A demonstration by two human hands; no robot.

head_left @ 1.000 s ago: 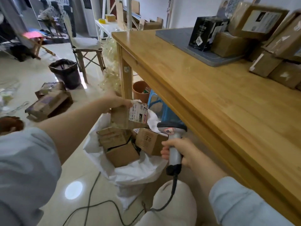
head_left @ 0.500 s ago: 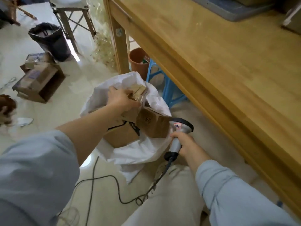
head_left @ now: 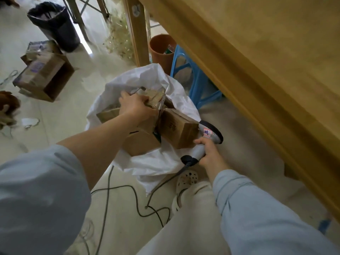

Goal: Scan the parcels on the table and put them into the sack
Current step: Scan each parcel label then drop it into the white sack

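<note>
both hands are busy. right hand [head_left: 209, 155] is nearest, its fingers wrapped tight round the grey handle of the scanner [head_left: 208, 136], which hangs low by the side of the sack. a dark cable [head_left: 108, 192] runs from it across the floor.

left hand [head_left: 137, 107] reaches a bit further out, into the mouth of the white sack [head_left: 147, 78]. its fingers are curled over a small brown parcel [head_left: 153, 96] and hold it. the parcel is inside the sack's mouth, on top of the other boxes, and it looks blurry. a bigger brown box [head_left: 176, 129] lies just beside it in the sack. a plain box [head_left: 141, 144] sits under the arm.

i think this is the putting-in step, and the scan for this parcel looks done. next, the left hand needs to let go so the parcel drops in. then it must go up to the bench [head_left: 257, 61] for a new one. no parcels on the bench show right now.

further off, under the bench, stand a blue stool [head_left: 199, 85] and an orange pot [head_left: 161, 50]. far away on the floor are an open cardboard box [head_left: 44, 74] and a black bin [head_left: 55, 24].
</note>
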